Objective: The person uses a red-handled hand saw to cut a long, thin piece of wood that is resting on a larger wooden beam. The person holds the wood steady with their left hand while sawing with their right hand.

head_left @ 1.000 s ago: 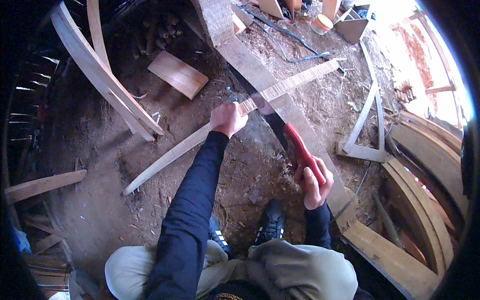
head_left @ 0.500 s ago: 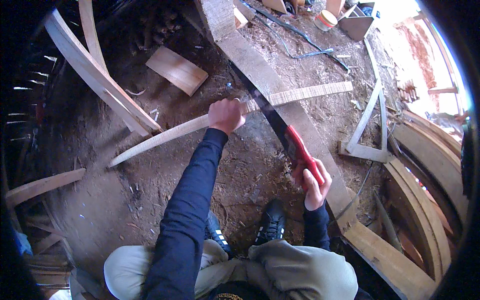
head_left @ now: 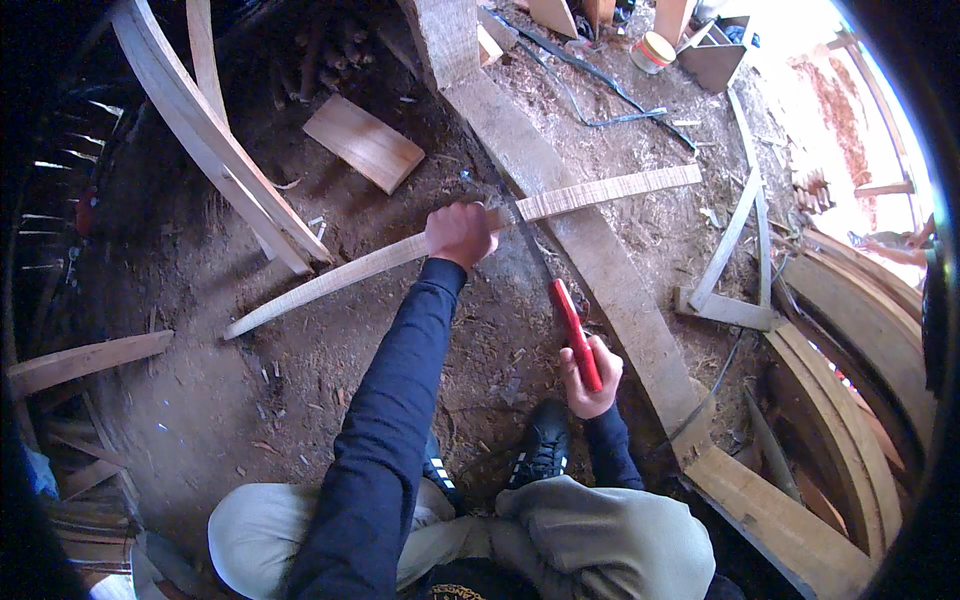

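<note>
My right hand [head_left: 590, 378] has its grip closed around the red handle of a hand saw [head_left: 572, 330], low and close to my body, just above my dark shoes [head_left: 540, 450]. From that handle the dark blade runs away from me and slightly left, up to where it meets a long thin wooden strip [head_left: 600, 190]. My left hand [head_left: 460, 235] is the one at the strip, its grip closed over the wood just left of the blade, pressing it down. The strip's long axis runs almost crosswise to the saw, from low on my left to higher on my right. Its right part lies across a broad, thick plank [head_left: 610, 275] that runs diagonally away from me over the dirt floor [head_left: 250, 400], which is littered with sawdust and chips. Further out, curved wooden ribs [head_left: 200, 140] lean on my left, a small flat board [head_left: 362, 142] lies beyond the strip, and more curved timbers [head_left: 850, 340] stack up on my right.
</note>
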Tool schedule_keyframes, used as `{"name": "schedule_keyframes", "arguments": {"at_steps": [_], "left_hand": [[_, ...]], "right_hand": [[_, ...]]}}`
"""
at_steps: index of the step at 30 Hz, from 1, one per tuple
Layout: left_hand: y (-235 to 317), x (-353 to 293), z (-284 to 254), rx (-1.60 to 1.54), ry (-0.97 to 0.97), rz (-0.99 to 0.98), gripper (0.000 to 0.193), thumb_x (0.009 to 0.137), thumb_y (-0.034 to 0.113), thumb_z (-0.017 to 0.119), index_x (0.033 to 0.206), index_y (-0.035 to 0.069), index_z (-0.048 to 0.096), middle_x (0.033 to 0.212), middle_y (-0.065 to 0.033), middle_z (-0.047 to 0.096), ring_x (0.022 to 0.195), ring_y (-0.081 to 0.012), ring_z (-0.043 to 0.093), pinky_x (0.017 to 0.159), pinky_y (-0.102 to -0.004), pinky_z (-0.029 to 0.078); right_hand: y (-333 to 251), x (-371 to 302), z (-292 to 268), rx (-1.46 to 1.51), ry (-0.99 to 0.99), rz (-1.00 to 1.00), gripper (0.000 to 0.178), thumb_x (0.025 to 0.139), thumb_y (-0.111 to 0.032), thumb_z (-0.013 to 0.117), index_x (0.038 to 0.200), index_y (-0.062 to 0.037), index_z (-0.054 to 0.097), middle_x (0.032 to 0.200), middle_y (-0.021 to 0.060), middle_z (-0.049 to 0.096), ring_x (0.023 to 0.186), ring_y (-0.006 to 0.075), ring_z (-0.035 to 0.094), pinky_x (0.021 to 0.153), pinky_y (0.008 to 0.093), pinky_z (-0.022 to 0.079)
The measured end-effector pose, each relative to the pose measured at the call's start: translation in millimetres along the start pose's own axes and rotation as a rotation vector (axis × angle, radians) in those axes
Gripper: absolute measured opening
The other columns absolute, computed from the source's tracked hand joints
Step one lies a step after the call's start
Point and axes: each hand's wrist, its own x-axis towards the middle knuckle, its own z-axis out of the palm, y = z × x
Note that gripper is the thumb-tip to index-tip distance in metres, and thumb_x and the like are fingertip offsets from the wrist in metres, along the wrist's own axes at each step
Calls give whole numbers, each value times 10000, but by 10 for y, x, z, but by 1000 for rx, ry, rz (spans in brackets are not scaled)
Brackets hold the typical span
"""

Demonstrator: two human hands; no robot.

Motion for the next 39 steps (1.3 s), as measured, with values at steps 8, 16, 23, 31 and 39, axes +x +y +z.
{"name": "schedule_keyframes", "arguments": {"at_steps": [8,16,23,31,39], "left_hand": [[-6,-1,15,7,-27,-29,300,687,432,711,767,146,667,711,-136,672,671,-323,679,615,-443,556],[-2,-29,21,23,12,-47,308,666,426,732,770,143,672,712,-128,674,674,-318,681,629,-443,553],[68,-22,-99,-2,-35,-94,223,666,361,732,727,152,687,770,-119,694,746,-296,694,680,-398,551],[24,55,-142,23,-104,-67,252,675,372,714,782,145,700,781,-125,691,755,-305,691,690,-410,552],[95,15,-166,0,-67,-119,196,661,308,698,757,138,713,809,-132,696,785,-308,692,724,-404,546]], "right_hand": [[69,-134,242,-63,2,-46,182,803,-142,692,703,-66,558,521,70,464,423,195,468,452,305,390],[112,-86,192,27,114,19,222,817,-162,694,680,-42,567,486,51,449,384,146,421,412,291,336],[34,-140,249,30,25,27,164,838,-143,661,738,-35,588,499,36,454,423,127,460,442,267,371],[105,31,174,29,40,38,207,837,-159,676,696,-45,578,490,24,435,400,131,410,427,281,345],[9,37,122,23,-214,-24,244,797,-174,719,676,-68,535,512,55,476,419,178,478,450,290,394]]}}
